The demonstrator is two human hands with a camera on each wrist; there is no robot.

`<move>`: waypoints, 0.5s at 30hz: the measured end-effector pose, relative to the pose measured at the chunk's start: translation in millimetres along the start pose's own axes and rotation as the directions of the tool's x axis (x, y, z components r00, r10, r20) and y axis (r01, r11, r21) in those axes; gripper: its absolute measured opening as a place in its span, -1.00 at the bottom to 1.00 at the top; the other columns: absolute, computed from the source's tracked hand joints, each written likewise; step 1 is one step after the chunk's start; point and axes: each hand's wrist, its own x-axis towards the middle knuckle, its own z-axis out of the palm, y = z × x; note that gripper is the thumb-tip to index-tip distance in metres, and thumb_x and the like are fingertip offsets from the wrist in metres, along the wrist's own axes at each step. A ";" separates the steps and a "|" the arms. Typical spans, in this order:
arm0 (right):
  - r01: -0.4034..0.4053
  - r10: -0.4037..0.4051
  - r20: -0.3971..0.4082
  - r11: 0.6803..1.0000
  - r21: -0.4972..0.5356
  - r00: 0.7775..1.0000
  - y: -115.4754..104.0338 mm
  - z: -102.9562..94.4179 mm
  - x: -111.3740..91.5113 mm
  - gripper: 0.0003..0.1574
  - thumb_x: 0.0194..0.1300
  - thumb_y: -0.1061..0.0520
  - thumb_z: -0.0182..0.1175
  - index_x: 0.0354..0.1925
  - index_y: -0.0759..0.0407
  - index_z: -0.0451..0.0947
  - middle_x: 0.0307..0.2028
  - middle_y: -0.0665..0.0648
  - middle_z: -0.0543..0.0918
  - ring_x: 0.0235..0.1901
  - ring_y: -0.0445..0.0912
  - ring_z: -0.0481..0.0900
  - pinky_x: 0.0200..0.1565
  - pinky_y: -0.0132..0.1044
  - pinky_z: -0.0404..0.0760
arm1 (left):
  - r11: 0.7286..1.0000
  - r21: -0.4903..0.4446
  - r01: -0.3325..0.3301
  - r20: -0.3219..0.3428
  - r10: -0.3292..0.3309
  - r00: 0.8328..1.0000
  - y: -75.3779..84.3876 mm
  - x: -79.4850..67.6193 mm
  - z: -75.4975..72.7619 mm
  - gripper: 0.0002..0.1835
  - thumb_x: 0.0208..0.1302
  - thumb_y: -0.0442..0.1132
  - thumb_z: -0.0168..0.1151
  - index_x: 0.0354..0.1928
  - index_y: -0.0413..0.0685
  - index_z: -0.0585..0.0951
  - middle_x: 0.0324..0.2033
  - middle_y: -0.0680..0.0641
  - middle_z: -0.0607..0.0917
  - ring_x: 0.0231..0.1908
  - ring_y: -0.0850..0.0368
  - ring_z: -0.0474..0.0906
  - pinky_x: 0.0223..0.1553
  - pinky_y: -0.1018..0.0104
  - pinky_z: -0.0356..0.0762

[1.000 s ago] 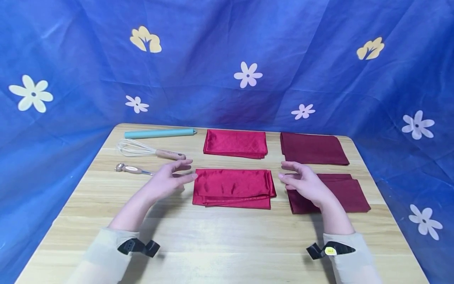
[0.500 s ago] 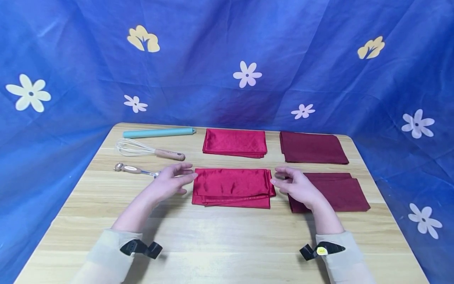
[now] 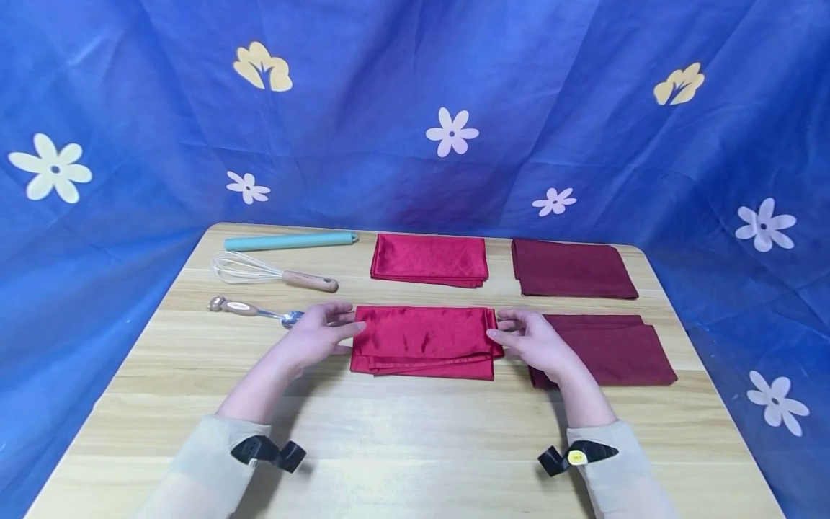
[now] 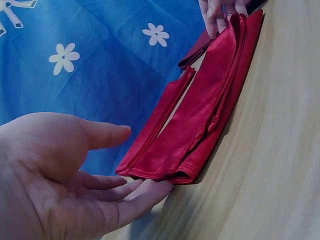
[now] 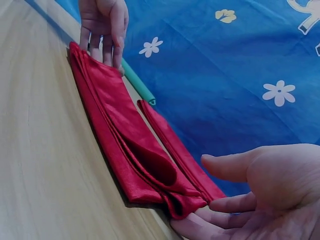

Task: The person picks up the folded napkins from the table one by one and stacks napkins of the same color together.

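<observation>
A folded red satin cloth lies on the table between my two hands. My left hand is at its left end, fingers low at the edge and thumb above. In the left wrist view the left thumb stands well apart from the fingers, whose tips meet the cloth's edge. At the opposite end is my right hand, its fingertips at the cloth's edge. The right thumb is raised clear of the fabric in the right wrist view. A loose fold gapes near that end.
Behind lies another red satin cloth. Two maroon cloths sit at the right, one partly behind my right hand. At the left are a teal rod, a whisk and a metal-ended utensil. A blue curtain hangs behind the table.
My right hand has moved left, from over the front maroon cloth to the red cloth's right end. My left hand has shifted slightly right, uncovering more of the utensil's metal end.
</observation>
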 end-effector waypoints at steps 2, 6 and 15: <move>-0.009 0.009 -0.008 1.000 -0.011 1.000 0.0 2.3 1.2 -0.18 0.44 0.09 0.40 0.45 0.47 0.34 0.16 0.39 0.57 -0.11 0.03 0.68 -0.13 -0.15 0.74 | 0.999 0.032 0.004 -0.017 -0.004 1.000 -1.5 2.8 2.1 -0.19 0.51 -0.28 0.31 0.54 -0.55 0.11 0.40 -0.50 0.37 0.27 -0.30 0.53 0.10 -0.02 0.69; -0.032 0.032 -0.027 0.999 -0.014 0.999 -1.0 5.5 2.7 -0.15 0.42 0.11 0.42 0.47 0.45 0.31 0.13 0.37 0.57 -0.17 0.02 0.66 -0.20 -0.20 0.69 | 0.992 0.126 0.006 -0.062 0.002 0.998 -5.3 10.4 7.2 -0.19 0.44 -0.32 0.37 0.53 -0.53 0.18 0.21 -0.38 0.54 0.06 -0.09 0.58 -0.04 0.21 0.70; 0.002 -0.002 -0.060 1.000 -0.006 0.998 0.6 12.5 5.4 -0.04 0.36 0.25 0.44 0.51 0.53 0.19 -0.02 0.31 0.56 -0.17 0.01 0.56 -0.30 -0.31 0.60 | 0.985 0.171 -0.032 -0.107 0.051 0.993 -11.0 17.4 13.6 -0.47 0.36 -0.42 0.42 0.32 -0.45 0.52 -0.22 -0.11 0.62 -0.22 0.10 0.48 -0.31 0.40 0.52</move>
